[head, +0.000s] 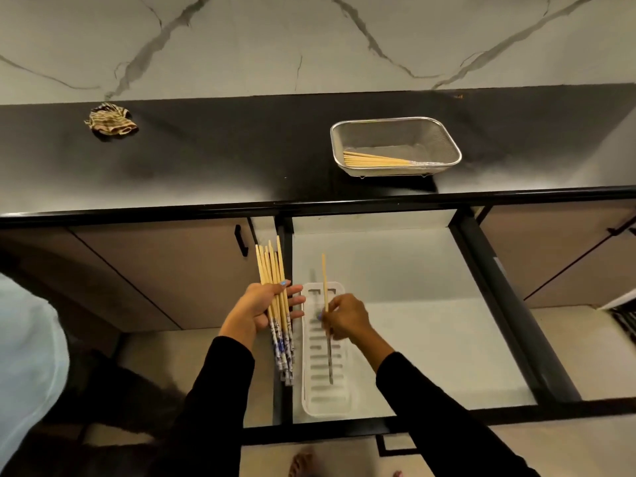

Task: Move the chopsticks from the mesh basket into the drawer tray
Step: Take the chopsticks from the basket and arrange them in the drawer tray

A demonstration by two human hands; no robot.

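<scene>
Head view: nearest to us, two black sleeves (pixel 220 390) reach forward over an open drawer (pixel 413 304). Our left hand (pixel 260 306) lies palm up with the fingers partly curled, cradling a bundle of chopsticks (pixel 275 297); the thumb lies across them. Their pale bamboo ends fan out away from us and their blue-and-white patterned ends point back toward us, past the wrist, over the drawer's left edge.

Just beside it, our right hand (pixel 346 320) pinches a single chopstick (pixel 325 290) between thumb and curled fingers. That stick runs lengthwise above the white slotted tray (pixel 339 404), its light tip pointing away from us and its darker end reaching back over the tray's slots. We cannot tell whether the lower end touches the tray. The tray sits in the left part of the drawer, close against the black frame.

Beyond the drawer, cabinet fronts with a black handle (pixel 241 239) stand under the dark countertop (pixel 206 160). On that counter, to the right, sits the metal mesh basket (pixel 444 136) with several more chopsticks (pixel 378 160) lying along its near side, pale ends to the left. Far left on the counter lies a crumpled striped cloth (pixel 110 122). Behind it all rises a veined marble wall (pixel 309 39).
</scene>
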